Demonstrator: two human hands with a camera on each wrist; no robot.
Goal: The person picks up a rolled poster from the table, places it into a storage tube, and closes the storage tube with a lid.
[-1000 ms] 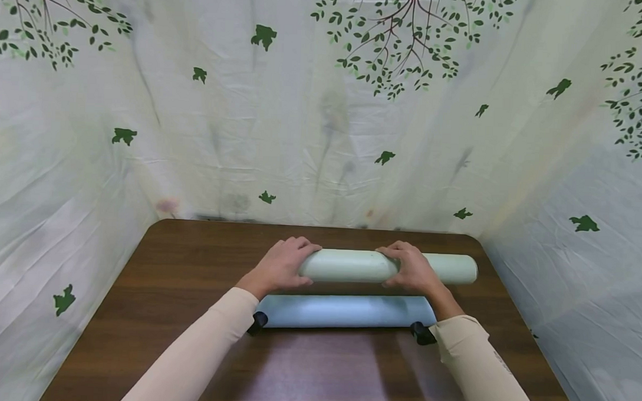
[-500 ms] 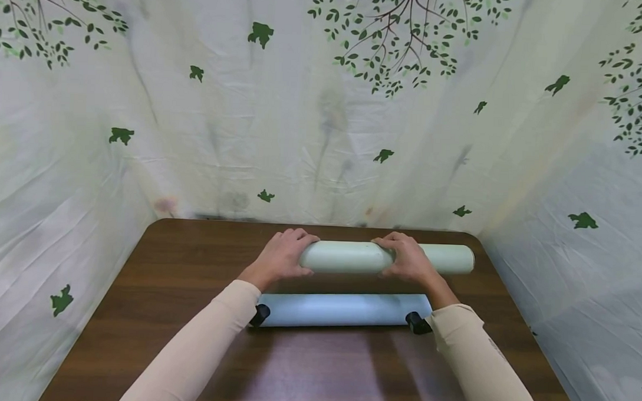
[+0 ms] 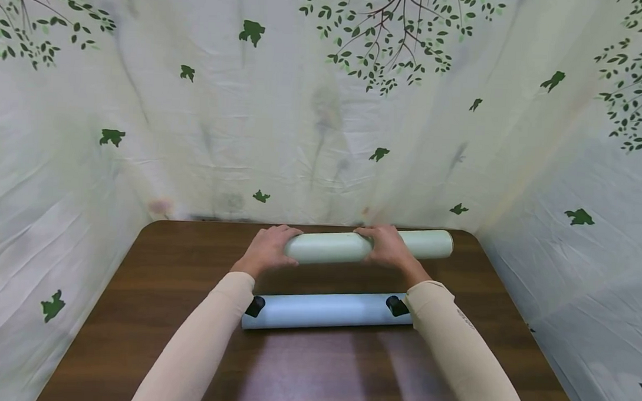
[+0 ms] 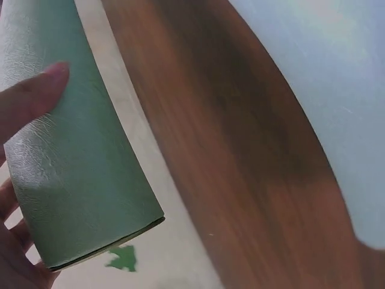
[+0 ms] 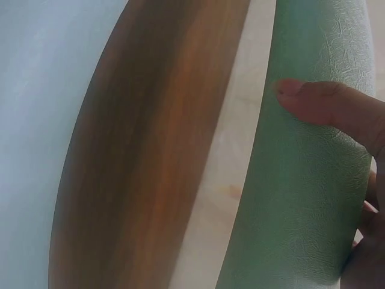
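Observation:
Both hands hold a pale green roll point(image 3: 327, 248) of wrinkled, leather-like sheet above the far part of the table. My left hand point(image 3: 268, 249) grips its left end, the thumb point(image 4: 36, 96) lying across the near side in the left wrist view. Right of the roll's middle, my right hand point(image 3: 387, 247) grips it, its thumb point(image 5: 325, 105) on the near side and other fingers mostly hidden behind. The roll tilts slightly, right end higher. Closer to me a light blue roll point(image 3: 322, 311) lies across the table below the wrists, its right end partly hidden by the right sleeve.
The brown wooden table point(image 3: 191, 255) has rounded far corners. White cloth point(image 3: 303, 105) printed with green leaves hangs behind it and along both sides. Black wrist cameras point(image 3: 397, 305) sit under the forearms, in front of the blue roll in the head view.
Both hands have carried the green roll upward in the head view and a little left. Its right end has risen more than its left. The blue roll stays on the table.

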